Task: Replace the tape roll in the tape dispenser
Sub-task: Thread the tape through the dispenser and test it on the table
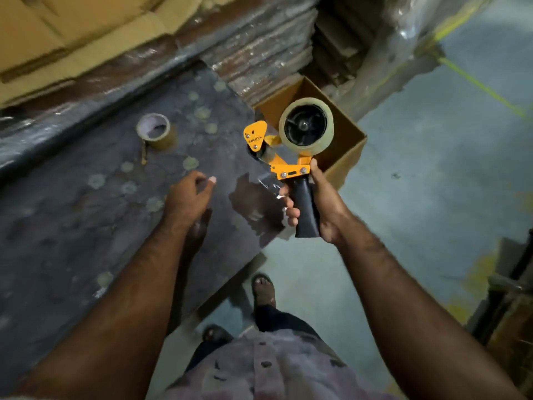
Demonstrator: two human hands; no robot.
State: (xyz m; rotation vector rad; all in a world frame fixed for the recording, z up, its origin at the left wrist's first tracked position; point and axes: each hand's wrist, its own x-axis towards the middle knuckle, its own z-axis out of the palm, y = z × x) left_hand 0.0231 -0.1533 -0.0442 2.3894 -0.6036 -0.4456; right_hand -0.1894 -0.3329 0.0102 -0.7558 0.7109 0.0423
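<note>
My right hand (320, 203) grips the black handle of an orange tape dispenser (288, 166), held up over the table's right edge. A clear tape roll (306, 129) sits on the dispenser's black hub. A shiny strip of clear tape hangs by my right fingers. My left hand (187, 197) hovers over the dark table (72, 220), fingers loosely curled and holding nothing. A nearly bare brown tape roll (156, 131) stands on the table, up and left of my left hand.
An open cardboard box (346, 157) sits on the floor behind the dispenser. Plastic-wrapped stacks (259, 47) and flattened cartons (72, 33) line the table's far side. My feet stand on the concrete floor (432, 183). A dark frame (510, 298) is at the right edge.
</note>
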